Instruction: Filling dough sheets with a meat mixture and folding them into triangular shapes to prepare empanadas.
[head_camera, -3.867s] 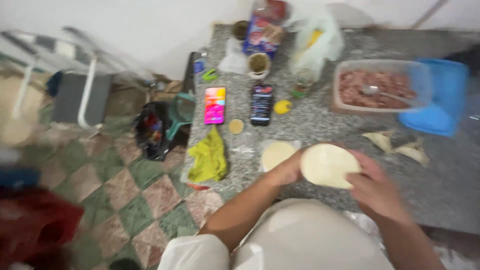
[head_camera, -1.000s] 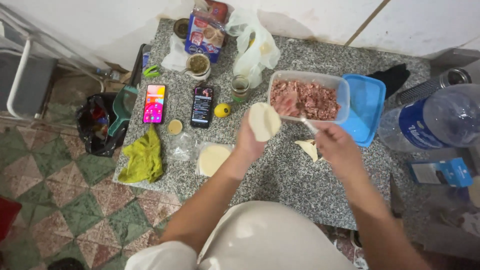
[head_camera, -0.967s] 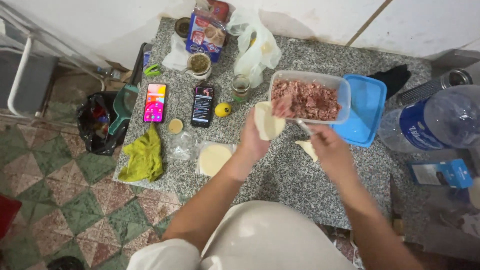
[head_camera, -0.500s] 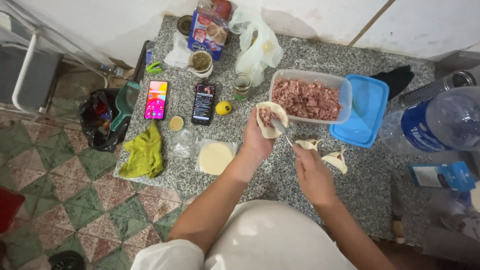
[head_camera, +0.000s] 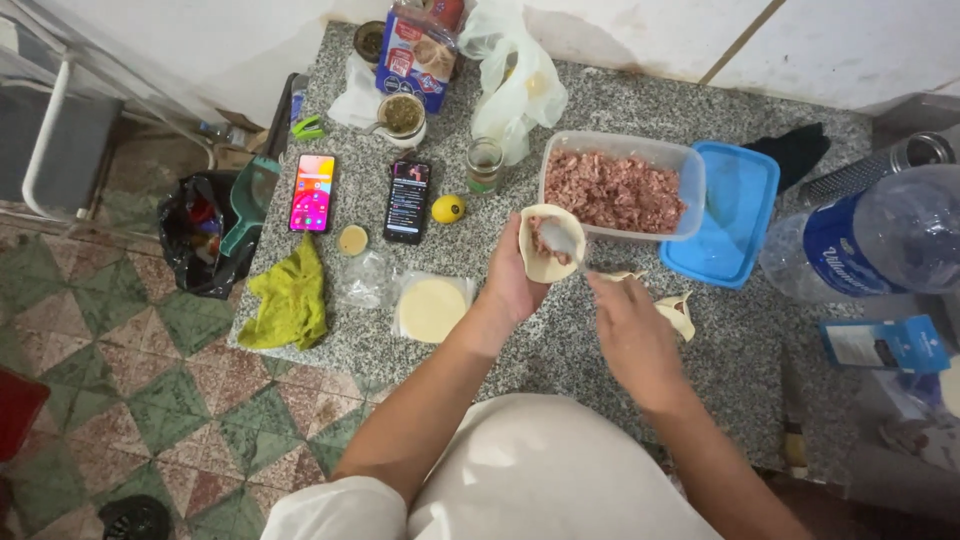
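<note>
Your left hand (head_camera: 512, 285) cups a dough round (head_camera: 551, 241) just in front of the tub of minced meat (head_camera: 620, 187), its grip curled under the round; your right hand (head_camera: 632, 335) seems to pinch a spoon (head_camera: 560, 238) over it, though blur hides the handle. Overload or tilt the round and filling may drop onto the bench (head_camera: 720, 350). Folded pastries (head_camera: 676, 312) lie just beside your right hand, and the blue lid (head_camera: 725, 210) crowds that side.
</note>
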